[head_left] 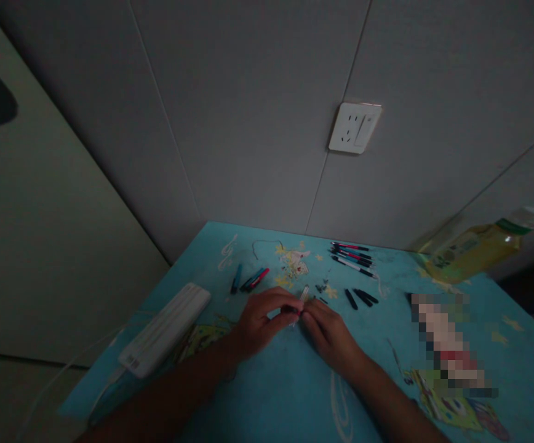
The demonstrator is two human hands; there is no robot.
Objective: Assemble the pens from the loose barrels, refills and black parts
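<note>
My left hand (263, 319) and my right hand (330, 335) meet over the middle of the table, fingertips nearly touching. Between thumb and fingers my left hand pinches a small pen part with dark and red on it (291, 310). My right hand is closed at the other end of that part, its fingers mostly covering what they grip. A thin clear-white pen piece (305, 291) sticks up just behind the fingertips. Beyond the hands lie small dark pen bits (323, 287). Blue and red pen barrels (255, 280) rest at the left, black pen grips (365, 298) at the right.
Several pens (352, 257) lie in a row near the wall. A white power strip (165, 329) with a cable is at the left. To the right are a blurred-out long item (449, 344) and a bottle of yellow liquid (474, 251). A socket (354, 128) is on the wall.
</note>
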